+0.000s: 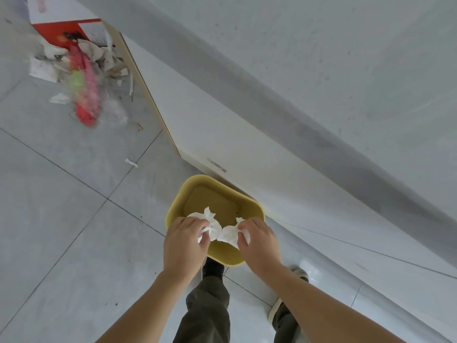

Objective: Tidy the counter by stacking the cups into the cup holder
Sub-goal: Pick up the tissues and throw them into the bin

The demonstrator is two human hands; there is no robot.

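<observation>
Both my hands, left (184, 240) and right (259, 240), each pinch a crumpled tissue (210, 222) over the yellow bin (173, 214) on the floor, a clearing step, with cups and holder out of view, so turning back comes next.

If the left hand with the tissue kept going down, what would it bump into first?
Probably the yellow bin. The left hand holds a crumpled tissue over the bin's near rim, so straight down it would likely meet that rim or go inside. Depth is hard to judge.
</observation>
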